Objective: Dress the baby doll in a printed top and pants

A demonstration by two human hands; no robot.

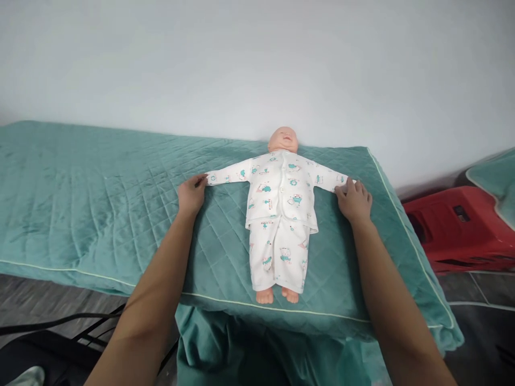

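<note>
A baby doll lies face up with its arms stretched out to both sides. It wears a white buttoned shirt with teal and red prints and matching trousers; its bare feet show below. My left hand pinches the cuff of the sleeve on the left. On the other side, my right hand closes over the end of the opposite sleeve, fingers on top and thumb at its lower edge. Both sleeves are drawn out nearly straight, and the doll's hands are hidden.
The doll rests on a green quilted cover with pale piping, against a white wall. A red plastic stool stands to the right, partly under green cloth. At the lower left are a dark seat and a black bar.
</note>
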